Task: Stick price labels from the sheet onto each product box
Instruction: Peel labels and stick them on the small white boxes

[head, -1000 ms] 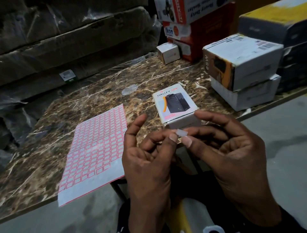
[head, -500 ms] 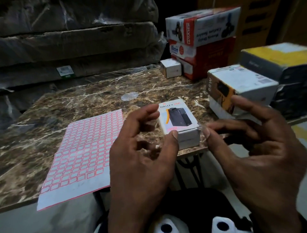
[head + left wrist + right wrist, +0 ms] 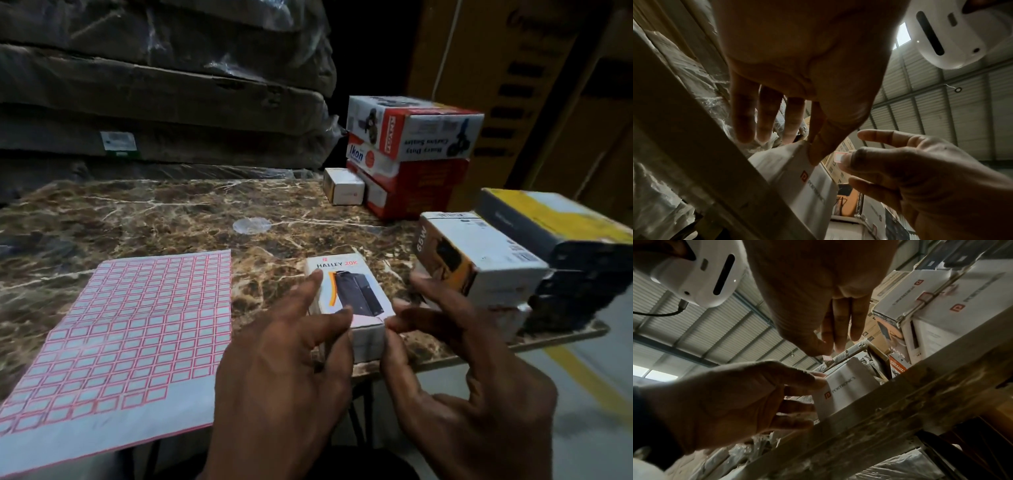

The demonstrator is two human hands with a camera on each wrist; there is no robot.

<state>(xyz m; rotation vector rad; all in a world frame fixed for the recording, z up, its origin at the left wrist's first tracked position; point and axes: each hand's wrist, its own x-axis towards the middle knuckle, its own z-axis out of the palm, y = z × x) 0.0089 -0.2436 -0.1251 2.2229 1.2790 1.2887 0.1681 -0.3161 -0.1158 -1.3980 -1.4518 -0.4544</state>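
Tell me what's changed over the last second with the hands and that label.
Both hands went forward to the Halley box: the left hand now touches its near corner, and the right hand brings the pinched label beside it, not yet stuck. The label sheet and box stayed put.

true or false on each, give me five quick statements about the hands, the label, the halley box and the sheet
1. The right hand pinches a small red-bordered label. True.
2. The label sheet lies to the right of the Halley box. False: it lies to its left.
3. The left hand touches the Halley box. True.
4. The Halley box is stacked on top of the red boxes. False: it sits alone on the marble table, near its front edge.
5. The label is stuck flat on the box top. False: it sits at the right fingertips.
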